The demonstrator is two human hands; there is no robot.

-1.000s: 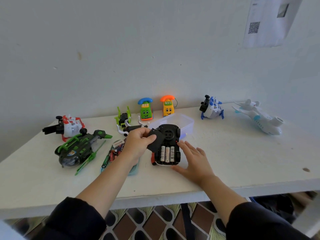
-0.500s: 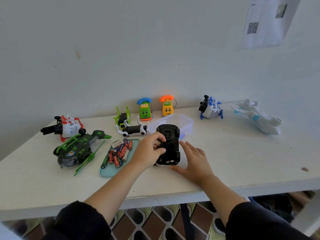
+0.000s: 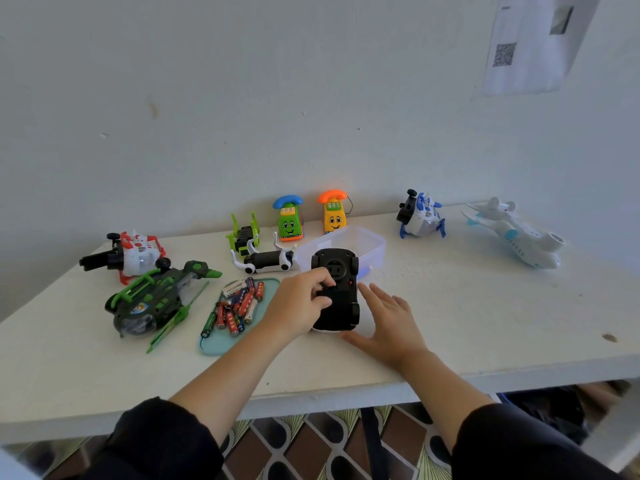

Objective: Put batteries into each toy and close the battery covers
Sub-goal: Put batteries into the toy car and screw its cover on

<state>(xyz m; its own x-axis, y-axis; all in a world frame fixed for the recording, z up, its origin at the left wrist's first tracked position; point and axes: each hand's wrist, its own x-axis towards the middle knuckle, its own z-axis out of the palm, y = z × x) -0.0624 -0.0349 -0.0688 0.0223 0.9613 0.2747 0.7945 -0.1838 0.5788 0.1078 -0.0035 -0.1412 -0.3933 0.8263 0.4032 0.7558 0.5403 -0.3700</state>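
Since a second ago the battery cover [image 3: 334, 301] has been brought down over the cells; none are seen now. Left to right on the table [image 3: 467, 306]: green helicopter [image 3: 152, 299], loose batteries [image 3: 239, 306] on a teal tray [image 3: 211, 346], then the left hand [image 3: 299, 306], fingers curled and pressing the cover onto the upturned black toy car [image 3: 337, 292]. The right hand [image 3: 388, 322] is laid flat, fingers straight, against the car's right side
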